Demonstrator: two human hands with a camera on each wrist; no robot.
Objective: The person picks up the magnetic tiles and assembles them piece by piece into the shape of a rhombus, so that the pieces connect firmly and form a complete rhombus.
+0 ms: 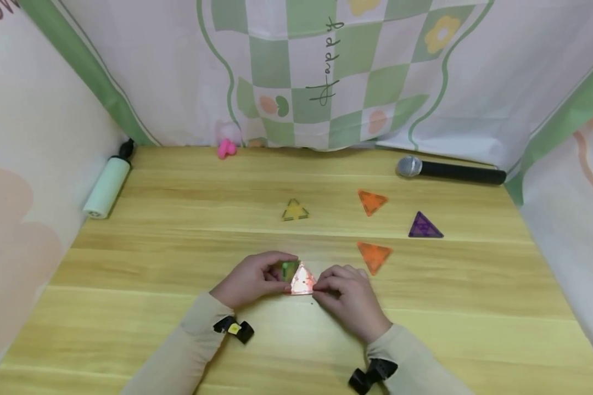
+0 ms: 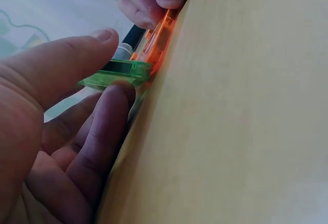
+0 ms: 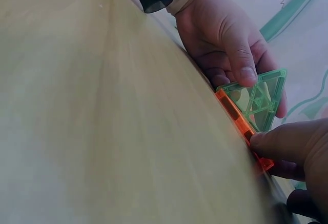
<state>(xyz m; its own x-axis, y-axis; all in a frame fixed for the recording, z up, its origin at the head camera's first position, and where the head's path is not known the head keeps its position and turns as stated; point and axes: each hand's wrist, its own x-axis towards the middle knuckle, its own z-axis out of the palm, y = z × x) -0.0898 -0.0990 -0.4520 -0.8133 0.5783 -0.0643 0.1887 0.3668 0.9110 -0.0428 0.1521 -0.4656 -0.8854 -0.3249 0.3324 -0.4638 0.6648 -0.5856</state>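
The left hand [image 1: 252, 280] is pinching a green triangular tile [image 3: 269, 97] tilted up, its edge meeting an orange triangular tile [image 1: 303, 281] that the right hand [image 1: 350, 296] is pinching near the wooden tabletop [image 1: 168, 252], apparently keeping both aligned.

Extends both beige-sleeved forearms [image 1: 185, 343] forward, angled inward. Pinches between thumb [image 2: 66, 62] and fingers [image 2: 102, 131] with bare left hand [image 1: 249, 280]. Pinches likewise with bare right hand [image 1: 350, 299].
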